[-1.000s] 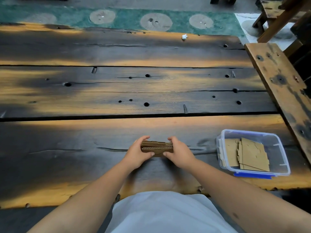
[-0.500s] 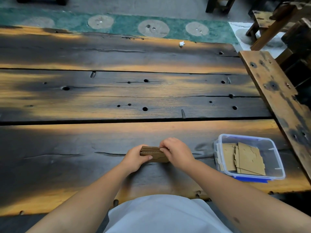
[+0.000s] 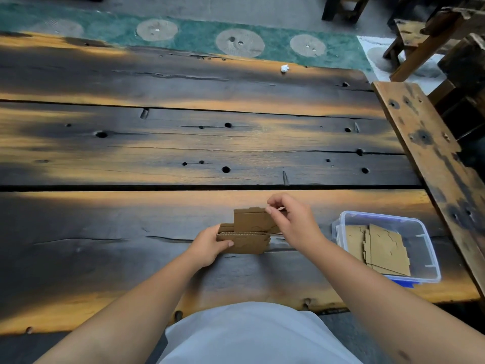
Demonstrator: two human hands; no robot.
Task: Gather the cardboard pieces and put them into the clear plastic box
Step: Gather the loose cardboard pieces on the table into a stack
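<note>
A person in a pale grey-white garment [image 3: 252, 337] stands at a dark, scorched-looking plank surface [image 3: 131, 232] streaked with orange light, sorting brown corrugated cardboard. The left hand [image 3: 210, 248] grips one end of a small stack of brown cardboard pieces [image 3: 246, 241] held on edge against the near plank, thumb on the near face and fingers curled behind. The right hand [image 3: 291, 222] pinches the upper corner of a single brown cardboard piece [image 3: 252, 219], which stands upright and rises above the back of the stack, its lower part hidden behind the other sheets.

To the right of the hands, near the front corner of the surface, sits a clear rectangular plastic box [image 3: 425, 248] with a blue clip along its near edge. It is uncovered, and flat tan cardboard sheets [image 3: 380, 248] with jagged, notched edges lie overlapping on its bottom, filling the left and middle of the box.

A small crumpled white scrap [image 3: 284, 68] rests near the far edge of the surface. Beyond that edge runs a green floor mat with pale round patches [image 3: 199, 38]. A worn wooden plank [image 3: 433, 158], spotted with black marks and holes, runs along the right end of the surface, with dark wooden furniture [image 3: 430, 40] behind it
</note>
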